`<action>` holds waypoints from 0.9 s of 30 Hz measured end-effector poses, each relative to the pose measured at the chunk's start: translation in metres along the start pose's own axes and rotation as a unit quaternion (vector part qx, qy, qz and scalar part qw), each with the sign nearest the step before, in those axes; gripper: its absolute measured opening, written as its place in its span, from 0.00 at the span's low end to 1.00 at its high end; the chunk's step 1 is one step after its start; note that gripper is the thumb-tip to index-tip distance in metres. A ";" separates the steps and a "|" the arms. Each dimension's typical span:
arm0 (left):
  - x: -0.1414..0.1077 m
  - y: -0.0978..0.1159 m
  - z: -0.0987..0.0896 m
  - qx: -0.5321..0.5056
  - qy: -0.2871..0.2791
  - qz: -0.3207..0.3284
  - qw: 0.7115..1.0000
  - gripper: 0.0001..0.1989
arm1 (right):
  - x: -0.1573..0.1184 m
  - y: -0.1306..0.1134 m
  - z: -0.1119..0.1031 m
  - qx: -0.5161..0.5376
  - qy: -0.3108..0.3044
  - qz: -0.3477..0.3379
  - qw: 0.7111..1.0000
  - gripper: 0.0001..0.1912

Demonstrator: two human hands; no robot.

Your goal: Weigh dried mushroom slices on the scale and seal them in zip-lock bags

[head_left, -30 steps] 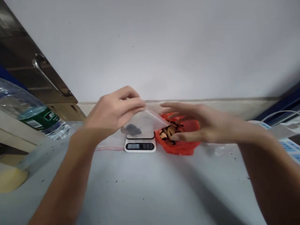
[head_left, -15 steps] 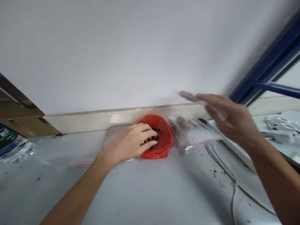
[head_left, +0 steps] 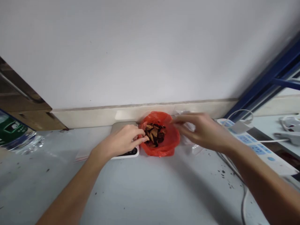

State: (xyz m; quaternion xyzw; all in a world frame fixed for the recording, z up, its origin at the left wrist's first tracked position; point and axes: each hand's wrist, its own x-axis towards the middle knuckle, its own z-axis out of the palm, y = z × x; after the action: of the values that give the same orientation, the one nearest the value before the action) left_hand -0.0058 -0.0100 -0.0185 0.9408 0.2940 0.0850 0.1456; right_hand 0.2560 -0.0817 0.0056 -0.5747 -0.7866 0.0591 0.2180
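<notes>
A red plastic bag (head_left: 172,140) stands open on the grey table, with dried brown, curled pieces (head_left: 153,132) inside it. My left hand (head_left: 125,139) is closed at the bag's left rim, thumb and fingers pinching the edge. On the opposite side, my right hand (head_left: 199,128) has its thumb and fingertips together at the right rim; it is slightly blurred. A flat kitchen scale (head_left: 127,153) lies partly under my left hand. Clear zip bags (head_left: 197,149) show behind and below my right hand, mostly covered by it.
A white power strip (head_left: 255,147) with a plugged-in adapter and cables lies at right, by a blue metal frame (head_left: 257,81). A large clear bottle (head_left: 23,140) and a wooden drawer unit (head_left: 30,118) stand at left. Dark crumbs are scattered over the table (head_left: 140,193).
My right hand has come down and left to the bag's rim; the small clear packet it held no longer shows. My left hand has drawn back from the dried pieces to the left rim.
</notes>
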 end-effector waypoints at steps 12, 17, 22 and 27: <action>-0.017 -0.012 -0.012 -0.031 -0.016 -0.042 0.999 0.14 | 0.063 -0.040 0.077 -0.096 -0.221 0.220 0.945 0.29; -0.022 -0.016 -0.019 -0.031 -0.007 -0.055 0.998 0.14 | 0.060 -0.032 0.078 -0.084 -0.194 0.192 0.958 0.13; -0.027 -0.020 -0.026 -0.037 -0.002 -0.083 0.996 0.13 | 0.055 -0.026 0.084 -0.053 -0.155 0.165 0.973 0.12; -0.034 -0.025 -0.036 -0.036 0.009 -0.090 0.995 0.15 | 0.053 -0.020 0.072 -0.017 -0.142 0.139 0.980 0.09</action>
State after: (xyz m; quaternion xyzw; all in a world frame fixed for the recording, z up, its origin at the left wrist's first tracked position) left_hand -0.0558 -0.0022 0.0043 0.9039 0.3754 0.0907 0.1840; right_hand 0.1960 -0.0281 -0.0372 -0.6681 -0.7226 0.1565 0.0833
